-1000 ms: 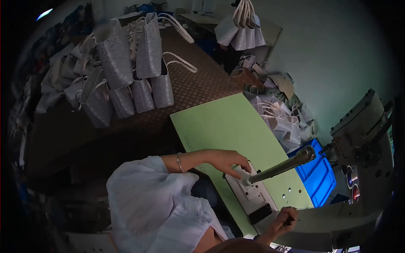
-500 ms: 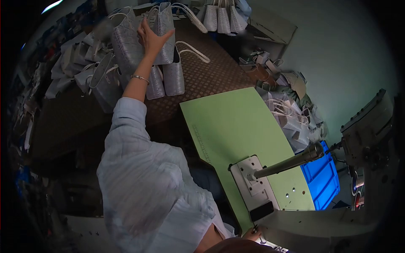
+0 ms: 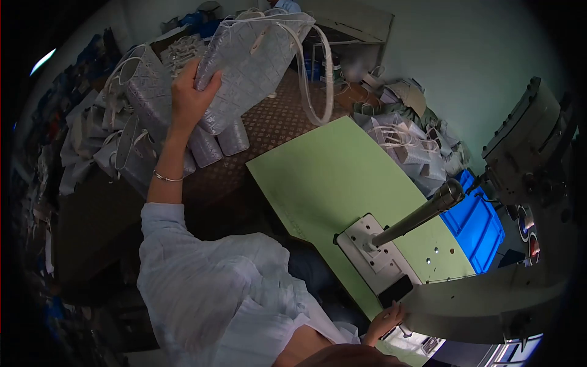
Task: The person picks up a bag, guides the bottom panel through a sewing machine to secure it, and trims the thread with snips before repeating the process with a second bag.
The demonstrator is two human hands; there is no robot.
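My left hand [image 3: 192, 98] grips a silver-grey tote bag [image 3: 257, 58] with a quilted pattern by its side edge, thumb on the near face. The bag is tilted in the air above the brown patterned table, and its pale handles [image 3: 327, 79] hang down on the right. Below and beside it stand more silver-grey bags [image 3: 233, 137] of the same kind. Down at the sewing machine [image 3: 465, 306], my right hand [image 3: 386, 319] is by the machine bed with its fingers curled in; whatever they hold is too small and dark to make out.
A green work board [image 3: 330, 165] carries the machine's base plate and a slanted metal post [image 3: 416, 214]. To the right are a blue crate [image 3: 477, 223] and a heap of bags [image 3: 406, 144]. Many more bags pile up at the left [image 3: 85, 140].
My left hand has lifted one silver-grey bag off the group and tilted it, its handles now dangling to the right. My right hand shows more fully by the machine. The view has shifted.
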